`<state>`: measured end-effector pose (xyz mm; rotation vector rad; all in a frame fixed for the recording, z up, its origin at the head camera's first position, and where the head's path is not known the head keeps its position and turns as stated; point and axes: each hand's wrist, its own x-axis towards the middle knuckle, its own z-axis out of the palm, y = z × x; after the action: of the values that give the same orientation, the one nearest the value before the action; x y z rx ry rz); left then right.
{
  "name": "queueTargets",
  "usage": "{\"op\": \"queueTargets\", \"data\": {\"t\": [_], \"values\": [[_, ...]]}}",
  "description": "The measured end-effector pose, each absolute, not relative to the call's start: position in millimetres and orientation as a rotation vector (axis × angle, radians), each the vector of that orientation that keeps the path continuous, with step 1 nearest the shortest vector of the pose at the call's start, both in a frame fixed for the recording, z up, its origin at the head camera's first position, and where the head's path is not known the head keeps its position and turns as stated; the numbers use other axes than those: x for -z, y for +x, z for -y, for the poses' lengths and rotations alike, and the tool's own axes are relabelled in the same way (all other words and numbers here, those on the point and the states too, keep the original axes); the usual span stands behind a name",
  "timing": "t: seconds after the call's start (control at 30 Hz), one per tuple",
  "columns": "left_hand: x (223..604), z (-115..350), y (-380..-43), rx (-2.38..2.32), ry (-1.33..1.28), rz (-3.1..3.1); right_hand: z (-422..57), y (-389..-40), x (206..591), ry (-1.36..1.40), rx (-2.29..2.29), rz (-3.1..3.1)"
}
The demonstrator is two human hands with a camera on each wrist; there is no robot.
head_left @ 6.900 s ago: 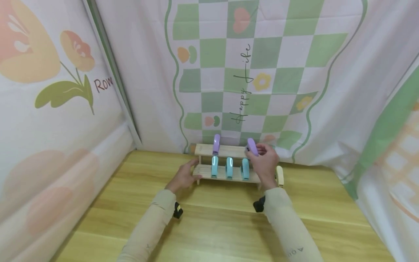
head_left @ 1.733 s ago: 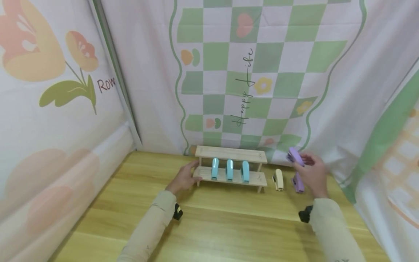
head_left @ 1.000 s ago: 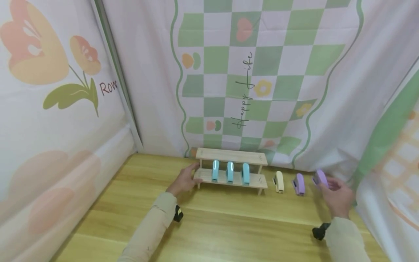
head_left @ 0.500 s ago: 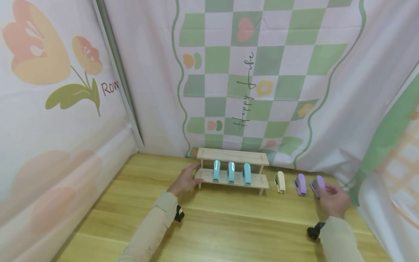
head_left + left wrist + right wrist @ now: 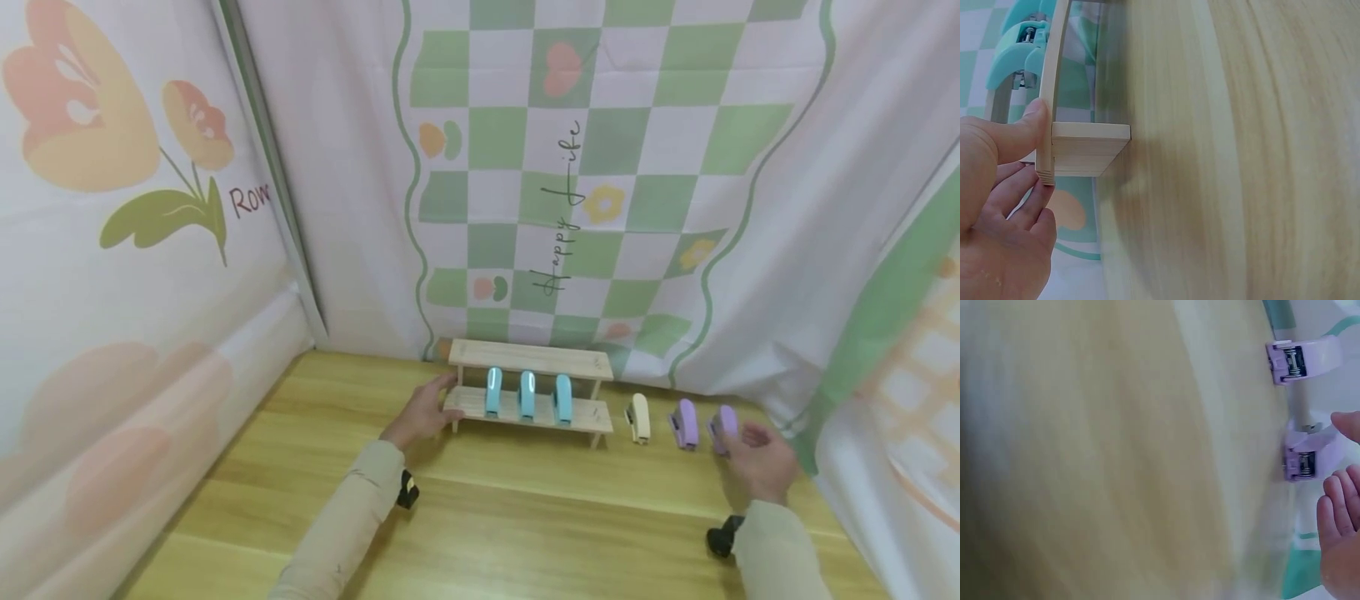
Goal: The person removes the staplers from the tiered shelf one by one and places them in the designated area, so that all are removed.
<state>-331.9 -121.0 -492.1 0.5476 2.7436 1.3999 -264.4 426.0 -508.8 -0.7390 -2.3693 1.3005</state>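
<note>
My left hand (image 5: 424, 412) grips the left end of the lower board of a two-tier wooden shelf (image 5: 465, 402), the thumb above and fingers below in the left wrist view. Three teal staplers, the left one (image 5: 492, 392), middle one (image 5: 527, 395) and right one (image 5: 562, 400), stand in a row on that lower board. My right hand (image 5: 763, 467) is spread beside the rightmost purple stapler (image 5: 723, 429) on the table, thumb and fingers apart in the right wrist view. Left of it stand another purple stapler (image 5: 684, 424) and a cream stapler (image 5: 638, 418).
The upper board (image 5: 528, 357) of the shelf bears nothing. A checked curtain (image 5: 555, 208) hangs right behind the shelf, with more cloth at both sides. The wood-grain table (image 5: 525, 533) spreads in front.
Both purple staplers have gone from the upper board to the table, right of the cream one. My right hand has let go of the second. The left hand keeps its grip on the shelf.
</note>
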Motion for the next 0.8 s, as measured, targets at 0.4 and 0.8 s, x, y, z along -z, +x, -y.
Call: {"op": "queueTargets", "data": {"t": [0.4,0.8], "values": [[488.5,122.2,-330.6,-1.384,0.532,-2.764,-372.8,-267.5,481.7,-0.324,-1.069,2.568],[488.7,118.8,-329.1,-1.392,0.514,-2.736,-264.5,-269.8,470.1,-0.025,-1.298,2.484]]}}
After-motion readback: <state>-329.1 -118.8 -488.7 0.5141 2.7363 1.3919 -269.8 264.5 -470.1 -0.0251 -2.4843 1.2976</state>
